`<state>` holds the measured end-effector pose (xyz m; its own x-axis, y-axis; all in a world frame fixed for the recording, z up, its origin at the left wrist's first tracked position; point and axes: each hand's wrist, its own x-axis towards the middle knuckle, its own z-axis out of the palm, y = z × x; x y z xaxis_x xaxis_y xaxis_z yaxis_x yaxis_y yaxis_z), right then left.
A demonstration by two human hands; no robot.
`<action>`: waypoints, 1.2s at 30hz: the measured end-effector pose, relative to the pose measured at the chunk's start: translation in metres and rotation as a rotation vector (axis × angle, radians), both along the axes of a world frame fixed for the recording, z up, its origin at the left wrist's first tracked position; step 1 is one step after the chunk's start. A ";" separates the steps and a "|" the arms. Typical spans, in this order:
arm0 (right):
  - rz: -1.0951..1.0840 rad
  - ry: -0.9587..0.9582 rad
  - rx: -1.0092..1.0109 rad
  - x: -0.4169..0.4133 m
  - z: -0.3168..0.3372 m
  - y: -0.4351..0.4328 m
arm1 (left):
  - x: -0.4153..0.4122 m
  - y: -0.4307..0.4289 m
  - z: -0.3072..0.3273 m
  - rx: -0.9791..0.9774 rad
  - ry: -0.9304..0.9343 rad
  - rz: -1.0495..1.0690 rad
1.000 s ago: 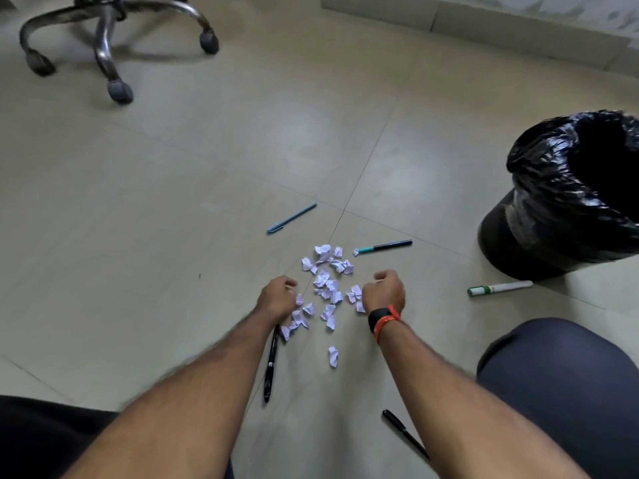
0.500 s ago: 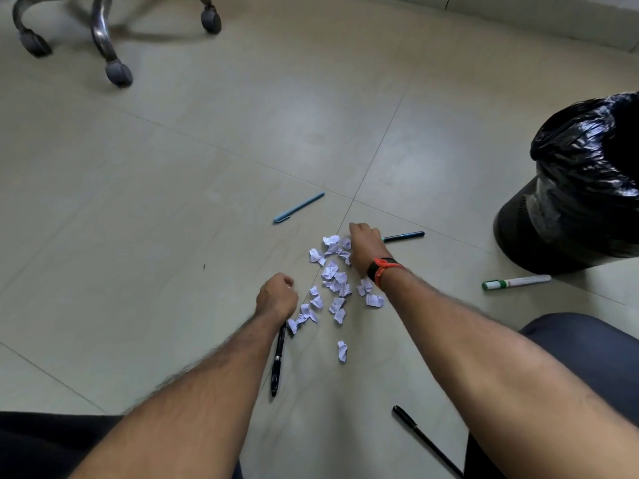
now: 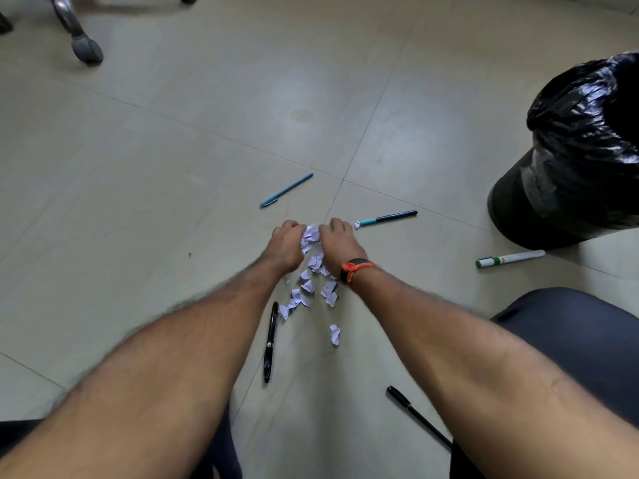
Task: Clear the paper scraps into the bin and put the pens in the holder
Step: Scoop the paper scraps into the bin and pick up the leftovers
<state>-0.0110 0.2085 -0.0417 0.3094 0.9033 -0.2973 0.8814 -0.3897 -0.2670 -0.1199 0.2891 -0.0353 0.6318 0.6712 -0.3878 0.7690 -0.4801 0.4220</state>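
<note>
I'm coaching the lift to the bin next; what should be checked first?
1. Grip: left hand and right hand cup paper scraps between them: ok.
2. Everything gathered: not ok, loose scraps lie near the wrists.
3. Mouth of bin open: ok.
4. No pen inside the scoop: ok; the teal pen lies beside it.
5. Location of pen holder: cannot tell, not in view.

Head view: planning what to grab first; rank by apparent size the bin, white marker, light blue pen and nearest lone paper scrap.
1. bin
2. white marker and light blue pen: too alike to rank
3. lone paper scrap
</note>
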 end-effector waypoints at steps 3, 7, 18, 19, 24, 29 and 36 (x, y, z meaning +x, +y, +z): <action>0.011 -0.001 0.053 -0.012 0.001 -0.011 | -0.007 -0.010 -0.007 0.016 0.002 -0.034; -0.145 -0.073 0.098 -0.005 -0.005 -0.014 | -0.011 -0.013 -0.008 0.068 -0.068 0.048; -0.124 0.006 0.080 -0.016 -0.004 -0.027 | -0.051 -0.024 -0.006 0.014 0.006 0.254; -0.120 0.031 0.068 -0.014 -0.002 -0.026 | -0.053 -0.026 -0.005 -0.017 0.000 0.245; 0.094 0.091 -0.008 -0.017 0.001 -0.041 | -0.045 -0.032 0.002 -0.153 0.017 0.176; -0.153 0.190 0.073 -0.002 0.010 -0.059 | -0.053 -0.027 0.005 -0.117 0.034 0.258; -0.192 0.092 -0.165 0.012 0.010 -0.079 | -0.048 -0.041 0.008 -0.212 0.188 -0.027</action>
<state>0.0006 0.1298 -0.0312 0.4355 0.7675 -0.4704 0.7621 -0.5925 -0.2610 -0.1680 0.2482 -0.0276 0.5520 0.5467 -0.6296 0.8315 -0.4173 0.3666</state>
